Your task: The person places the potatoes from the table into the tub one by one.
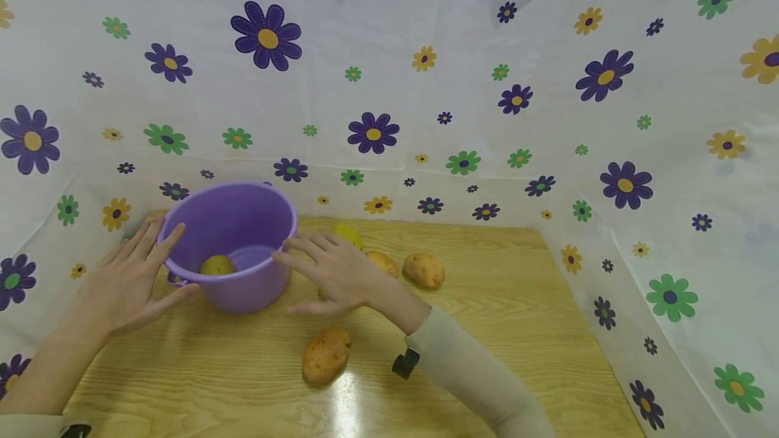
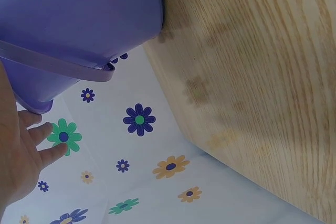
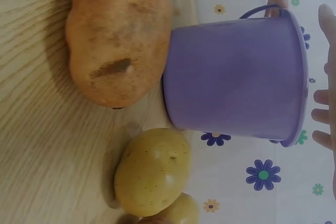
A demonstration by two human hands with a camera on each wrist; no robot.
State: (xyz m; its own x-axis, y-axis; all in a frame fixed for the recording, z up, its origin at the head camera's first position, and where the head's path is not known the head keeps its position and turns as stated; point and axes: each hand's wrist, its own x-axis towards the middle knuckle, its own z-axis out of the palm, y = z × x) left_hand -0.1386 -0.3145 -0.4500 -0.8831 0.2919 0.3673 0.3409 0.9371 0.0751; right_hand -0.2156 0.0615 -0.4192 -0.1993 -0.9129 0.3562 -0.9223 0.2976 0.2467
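A purple plastic bucket (image 1: 234, 242) stands upright on the wooden table (image 1: 499, 330) at the back left, with one yellowish potato (image 1: 217, 264) inside. My left hand (image 1: 130, 276) is spread beside the bucket's left wall, fingers straight and by the rim; whether they touch it is unclear. On the bucket's right, my right hand (image 1: 328, 268) reaches toward the rim with straight fingers and holds nothing. In the right wrist view a brown potato (image 3: 118, 40) and a yellow potato (image 3: 152, 171) lie right next to the bucket (image 3: 236, 82). The left wrist view shows the bucket's handle (image 2: 58, 64) hanging down.
Three potatoes lie loose: a brown one (image 1: 424, 270) and another (image 1: 383, 262) right of my right hand, and one (image 1: 326, 355) near the front. A yellow potato (image 1: 347, 234) peeks out behind my hand. Flowered sheeting (image 1: 669, 222) walls the table on three sides.
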